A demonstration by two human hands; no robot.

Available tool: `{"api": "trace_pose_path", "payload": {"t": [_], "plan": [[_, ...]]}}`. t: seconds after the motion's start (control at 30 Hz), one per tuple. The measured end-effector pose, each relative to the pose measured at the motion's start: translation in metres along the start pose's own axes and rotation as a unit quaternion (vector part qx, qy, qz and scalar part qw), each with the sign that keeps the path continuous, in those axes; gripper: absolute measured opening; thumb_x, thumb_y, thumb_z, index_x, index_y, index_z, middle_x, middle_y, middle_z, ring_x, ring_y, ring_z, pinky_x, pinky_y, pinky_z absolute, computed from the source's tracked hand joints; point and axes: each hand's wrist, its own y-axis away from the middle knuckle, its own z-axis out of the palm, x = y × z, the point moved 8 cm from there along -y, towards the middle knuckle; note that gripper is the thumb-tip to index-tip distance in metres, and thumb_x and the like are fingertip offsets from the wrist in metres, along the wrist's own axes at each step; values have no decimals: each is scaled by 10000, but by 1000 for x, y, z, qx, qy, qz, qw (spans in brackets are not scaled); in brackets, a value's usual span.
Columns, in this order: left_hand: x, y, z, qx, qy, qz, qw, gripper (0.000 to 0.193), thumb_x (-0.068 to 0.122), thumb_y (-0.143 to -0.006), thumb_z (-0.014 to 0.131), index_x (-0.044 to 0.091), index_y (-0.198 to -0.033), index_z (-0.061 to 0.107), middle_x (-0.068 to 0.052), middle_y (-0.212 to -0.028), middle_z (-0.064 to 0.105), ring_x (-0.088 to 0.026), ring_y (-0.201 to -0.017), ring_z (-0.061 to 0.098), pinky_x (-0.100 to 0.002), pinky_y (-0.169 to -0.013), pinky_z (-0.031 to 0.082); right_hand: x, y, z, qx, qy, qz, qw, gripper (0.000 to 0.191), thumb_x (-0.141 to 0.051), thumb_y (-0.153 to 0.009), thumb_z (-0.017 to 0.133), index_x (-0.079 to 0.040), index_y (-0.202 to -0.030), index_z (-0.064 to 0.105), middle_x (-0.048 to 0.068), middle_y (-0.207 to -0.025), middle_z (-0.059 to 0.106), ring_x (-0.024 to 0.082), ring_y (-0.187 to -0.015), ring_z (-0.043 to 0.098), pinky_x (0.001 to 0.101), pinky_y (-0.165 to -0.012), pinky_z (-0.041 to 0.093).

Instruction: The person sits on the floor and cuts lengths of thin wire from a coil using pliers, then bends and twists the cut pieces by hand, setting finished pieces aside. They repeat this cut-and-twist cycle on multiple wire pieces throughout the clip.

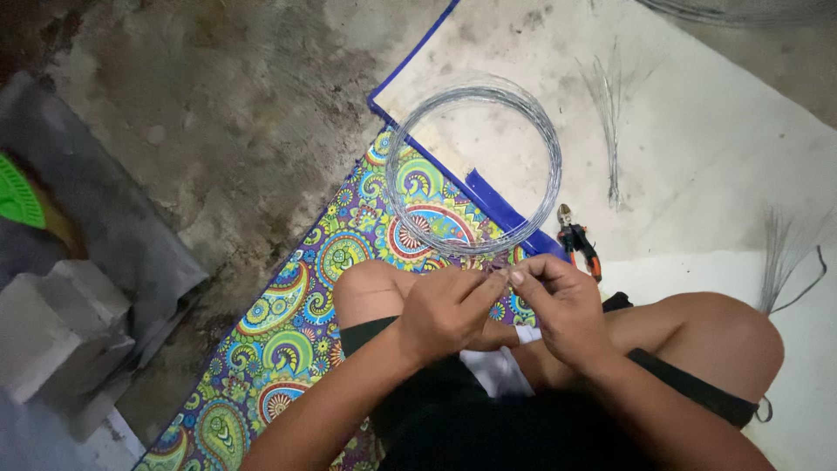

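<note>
A coil of thin silver wire (410,131) lies on the floor in front of my knees, half on a colourful patterned mat (288,323) and half on a white sheet (697,148). My left hand (445,310) and my right hand (562,301) meet just below the coil, fingertips pinched together on a thin strand of wire between them. Red-and-black pliers (577,240) lie on the sheet just above my right hand.
Bundles of cut straight wires (609,122) lie on the white sheet, with more wires (785,249) at the right. Grey concrete blocks (57,336) and a green plastic object (17,192) sit at the left on bare concrete floor.
</note>
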Motion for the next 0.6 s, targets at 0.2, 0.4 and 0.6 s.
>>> {"api": "trace_pose_path", "payload": {"t": [0.2,0.4,0.6], "plan": [[10,-37,-40,131,49,29,990,670,465,-687,794,-35,-1102,630,-131,-893,634,-302,-743,640,-415,-633,517,-32,-12,10,-11,15,-79,997,95,-98,-1007,636,-10,-1011,669,15,-928,693,61,-851,623,225,-754,532],[-12,-55,-28,67,48,-80,993,131,73,-928,708,40,-1053,685,-110,-861,651,-296,-775,652,-412,-685,493,-100,-7,24,33,245,-348,904,26,-56,-989,673,-38,-996,656,51,-944,674,177,-920,609,348,-978,413],[-64,-41,21,-97,359,-347,861,108,111,-970,631,20,-1006,677,-42,-802,682,-107,-716,604,-284,-644,510,-116,-13,32,15,289,-359,887,73,-31,-927,697,-77,-953,646,20,-846,645,174,-818,632,367,-995,398]]}}
